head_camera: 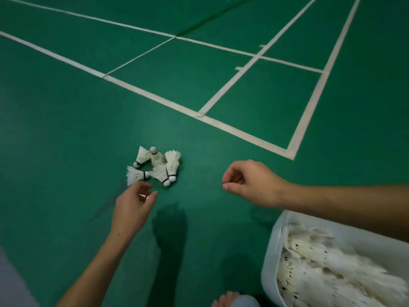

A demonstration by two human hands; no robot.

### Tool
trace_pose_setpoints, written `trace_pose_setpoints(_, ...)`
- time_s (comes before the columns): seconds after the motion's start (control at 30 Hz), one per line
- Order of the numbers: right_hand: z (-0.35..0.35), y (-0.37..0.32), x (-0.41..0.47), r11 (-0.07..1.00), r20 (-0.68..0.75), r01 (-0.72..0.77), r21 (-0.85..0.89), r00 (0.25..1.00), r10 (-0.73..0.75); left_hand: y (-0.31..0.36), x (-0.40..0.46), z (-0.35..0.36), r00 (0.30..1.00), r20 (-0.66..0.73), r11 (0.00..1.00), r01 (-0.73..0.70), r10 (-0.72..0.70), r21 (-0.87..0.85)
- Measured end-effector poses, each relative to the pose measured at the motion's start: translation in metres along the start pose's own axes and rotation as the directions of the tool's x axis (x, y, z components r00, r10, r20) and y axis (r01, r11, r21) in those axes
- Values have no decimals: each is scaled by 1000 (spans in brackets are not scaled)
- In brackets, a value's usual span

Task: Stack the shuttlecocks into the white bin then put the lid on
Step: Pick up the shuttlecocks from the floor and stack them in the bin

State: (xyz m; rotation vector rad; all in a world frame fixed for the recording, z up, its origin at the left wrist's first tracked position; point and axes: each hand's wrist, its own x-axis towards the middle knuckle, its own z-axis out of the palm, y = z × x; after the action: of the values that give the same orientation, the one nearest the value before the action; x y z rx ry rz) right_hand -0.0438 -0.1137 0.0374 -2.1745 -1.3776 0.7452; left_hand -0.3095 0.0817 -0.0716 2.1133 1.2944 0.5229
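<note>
- five feather shuttlecocks (155, 166) clustered on the green court floor (66, 120), touching one another, cork ends pointing different ways; one stands cork-up, the others lie on their sides.
- white bin (271, 251) at lower right on the floor, already holding long nested rows of shuttlecocks; well apart from the loose cluster. no lid in view.
- left hand (135, 204) just beside the nearest shuttlecock, fingers partly curled and spread; a small pale object seems to sit under the fingers, too unclear to confirm a hold.
- right hand (250, 182) between cluster and bin, above the floor, thumb and forefinger nearly pinched together, nothing held.
- handling judgement: very light, feather skirts thin and easily crushed or bent; cork tips firm and rounded, the only sturdy part.
- advised hold: pinch at the cork or the banded base just above it, not across the feathers.
- stacking judgement: nest cork-first into the open skirt of the next, all facing one way; light pressure only, to avoid splaying feathers.
- risk: light pieces may roll or scatter if brushed.
</note>
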Motion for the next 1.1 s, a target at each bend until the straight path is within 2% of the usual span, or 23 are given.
trace_pose_setpoints(0.13,59,-16,79,998,42,-9,58,999,7,-41,31,-3,977,-94,960,206,-191,189)
trace_pose_setpoints(0.27,118,-34,140,998,19,-6,60,1000,5,-59,62,7,918,-141,907,390,-370,159)
trace_pose_setpoints(0.33,142,-46,161,999,-5,31,-41,999,-31,-62,73,16,897,-136,894,436,-421,108)
trace_pose_setpoints(0.43,165,-63,185,941,-9,209,-266,975,-220,-74,87,28,887,-133,896,444,-441,-13)
trace_pose_setpoints(0.5,174,-65,199,896,52,282,-344,958,-282,-78,92,33,894,-145,906,419,-423,-61)
trace_pose_setpoints(0.6,181,-57,206,912,54,249,-327,968,-244,-74,93,34,914,-181,932,357,-363,-63)
trace_pose_setpoints(0.7,170,-45,192,972,-19,184,-143,982,-189,-63,81,29,922,-174,937,330,-345,-113)
trace_pose_setpoints(0.77,151,-37,170,990,-19,143,14,990,-142,-49,66,21,942,-153,950,278,-299,-143)
trace_pose_setpoints(0.83,126,-28,138,988,-9,103,111,995,-102,-26,47,15,974,-91,968,189,-206,-167)
trace_pose_setpoints(0.93,85,-11,75,989,25,45,143,998,-49,20,18,3,998,35,976,51,-44,-213)
trace_pose_setpoints(1.1,16,8,-39,972,34,-100,213,995,95,107,-27,-24,946,221,952,-183,238,-246)
